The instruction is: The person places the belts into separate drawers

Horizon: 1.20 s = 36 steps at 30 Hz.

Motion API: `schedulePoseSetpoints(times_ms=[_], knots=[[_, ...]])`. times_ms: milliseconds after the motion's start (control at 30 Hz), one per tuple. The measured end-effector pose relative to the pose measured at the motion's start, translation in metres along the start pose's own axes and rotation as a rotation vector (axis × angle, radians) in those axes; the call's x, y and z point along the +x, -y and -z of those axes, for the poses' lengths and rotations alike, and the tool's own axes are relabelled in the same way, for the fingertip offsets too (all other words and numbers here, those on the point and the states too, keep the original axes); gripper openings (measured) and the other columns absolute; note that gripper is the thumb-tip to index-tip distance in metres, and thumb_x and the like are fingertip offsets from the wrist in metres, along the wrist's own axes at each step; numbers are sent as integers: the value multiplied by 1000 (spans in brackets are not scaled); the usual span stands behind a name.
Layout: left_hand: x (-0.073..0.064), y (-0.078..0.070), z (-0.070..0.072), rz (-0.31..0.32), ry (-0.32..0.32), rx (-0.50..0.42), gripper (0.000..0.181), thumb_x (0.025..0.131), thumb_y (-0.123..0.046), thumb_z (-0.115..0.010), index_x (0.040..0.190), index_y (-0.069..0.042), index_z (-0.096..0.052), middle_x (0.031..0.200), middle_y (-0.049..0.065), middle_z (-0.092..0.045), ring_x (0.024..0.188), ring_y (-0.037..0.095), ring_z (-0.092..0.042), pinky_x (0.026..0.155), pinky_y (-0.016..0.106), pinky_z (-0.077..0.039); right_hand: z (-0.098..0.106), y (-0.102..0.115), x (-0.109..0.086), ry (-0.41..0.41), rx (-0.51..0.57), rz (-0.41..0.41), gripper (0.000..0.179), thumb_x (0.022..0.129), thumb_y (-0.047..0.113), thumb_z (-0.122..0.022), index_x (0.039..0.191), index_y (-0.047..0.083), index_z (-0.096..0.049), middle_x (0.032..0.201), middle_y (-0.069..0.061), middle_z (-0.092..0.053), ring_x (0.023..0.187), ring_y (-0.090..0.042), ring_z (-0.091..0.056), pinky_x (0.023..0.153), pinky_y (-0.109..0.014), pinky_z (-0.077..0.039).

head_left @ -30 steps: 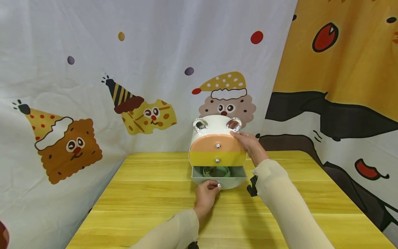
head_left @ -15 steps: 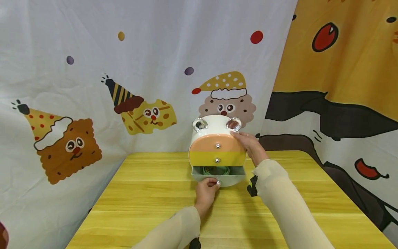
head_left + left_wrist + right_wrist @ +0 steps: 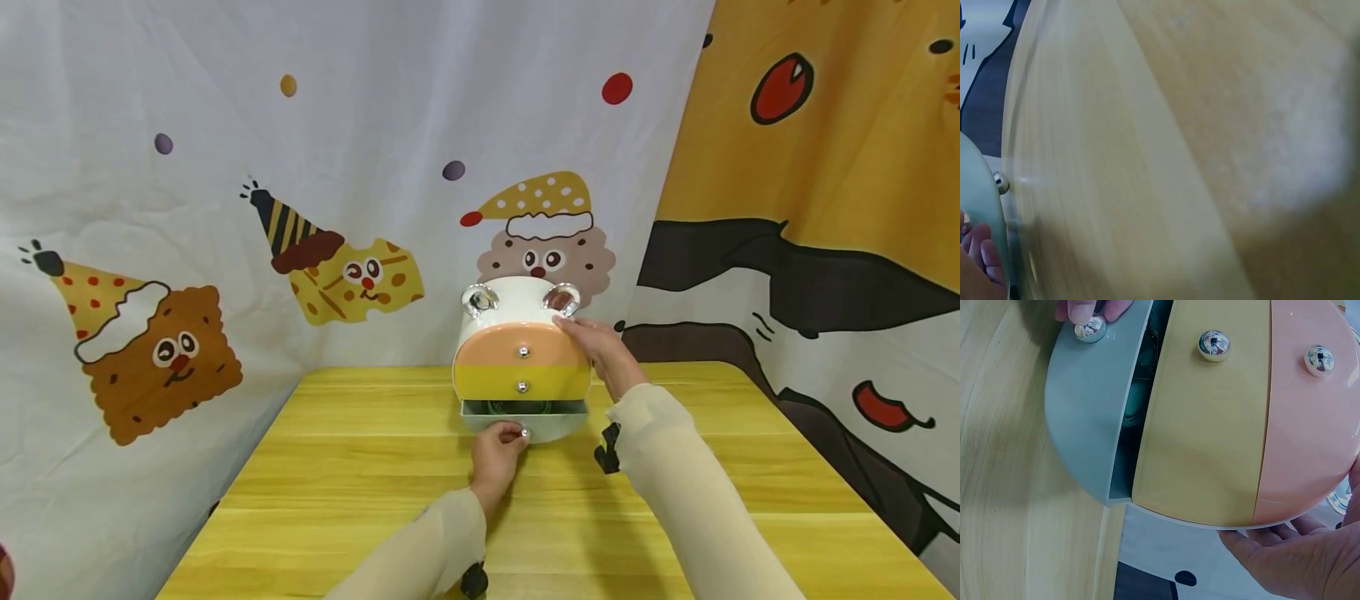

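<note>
A small desktop drawer box with a white shell and two silvery ears stands on the table. Its front has an orange drawer, a yellow drawer and a pale green bottom drawer, which is pulled partly out. My left hand pinches the silver knob of that green drawer. Against the box's upper right side rests my right hand, its fingers extended along the curve. A coiled green item lies inside the green drawer, mostly hidden; its kind is unclear.
The box stands near the back of a wood-grain table. Behind it hangs a white curtain printed with cartoon snacks. A black strap piece shows at the right sleeve cuff.
The green drawer has slid inward, the left hand moving forward with its knob. Less of the coiled green item shows. The right hand stays in place on the box.
</note>
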<state>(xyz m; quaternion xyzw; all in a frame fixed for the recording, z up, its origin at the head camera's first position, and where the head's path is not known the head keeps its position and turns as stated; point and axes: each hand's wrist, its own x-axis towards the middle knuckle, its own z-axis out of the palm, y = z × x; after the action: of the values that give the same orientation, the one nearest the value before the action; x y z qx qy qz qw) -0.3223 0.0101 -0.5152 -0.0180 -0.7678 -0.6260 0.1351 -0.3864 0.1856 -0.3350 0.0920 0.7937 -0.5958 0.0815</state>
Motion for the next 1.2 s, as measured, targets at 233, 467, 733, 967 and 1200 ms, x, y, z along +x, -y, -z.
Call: schedulePoseSetpoints(times_ms=[233,467,733,967,1200], knots=[[4,1,-1,10,10,15,8,80,0,-80,85,-2,-74,78,0,-71,72,8,-64,66,25,-53,-2,1,-3,-13,21,2,81,94,56,-59,155,8,-34,144,-19,-49,125,-33,-51,108,-45,-39],[8,1,-2,11,11,-2,8,80,2,-79,85,0,-74,79,3,-71,71,8,-63,64,23,-53,-1,0,-3,-8,4,12,83,94,57,-58,155,7,-33,144,-20,-48,125,-33,-51,108,-46,-39],[12,0,-3,-20,-20,2,9,78,5,-79,84,3,-74,78,8,-72,69,11,-65,61,23,-53,-1,0,0,7,39,3,78,96,53,-59,155,9,-33,148,-19,-45,132,-35,-46,111,-48,-36],[16,0,-2,-9,-26,29,9,77,4,-80,84,0,-75,78,5,-72,70,10,-65,63,25,-53,-2,1,-2,-3,27,10,77,97,52,-57,154,7,-35,147,-19,-46,131,-34,-47,111,-46,-36],[19,1,-3,-17,-25,47,9,77,3,-81,84,0,-75,77,5,-72,69,10,-64,63,25,-53,-3,1,-1,-10,38,9,75,97,52,-58,154,7,-36,143,-20,-49,128,-34,-50,109,-46,-39]])
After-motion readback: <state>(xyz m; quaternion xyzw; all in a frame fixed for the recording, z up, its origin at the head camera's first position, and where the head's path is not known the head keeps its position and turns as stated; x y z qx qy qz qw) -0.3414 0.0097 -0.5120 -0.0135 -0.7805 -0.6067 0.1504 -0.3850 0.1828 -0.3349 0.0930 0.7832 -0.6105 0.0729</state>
